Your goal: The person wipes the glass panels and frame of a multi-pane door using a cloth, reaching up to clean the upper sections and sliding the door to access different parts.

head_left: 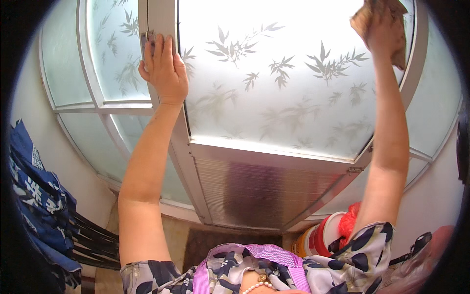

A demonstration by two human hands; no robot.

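A door with a metal frame and a frosted glass pane (279, 106) patterned with leaf sprigs stands before me. My left hand (165, 73) lies against the frame at the pane's left, its fingertips over a small metal hinge or latch (148, 38). My right hand (380, 31) is raised at the pane's upper right, pressing a brown cloth (398, 47) to the glass near the frame. Part of the cloth hides behind my fingers and wrist. Below the pane is a ribbed, shiny metal panel (264, 191), with a small bolt (355, 169) at its upper right corner.
Blue printed fabric (40, 198) and black straps hang at the left. A red and white bucket (325, 233) with a red plastic bag (350, 220) stands at the lower right. A dark mat (235, 242) lies at the door's foot. Frosted side panels flank the door.
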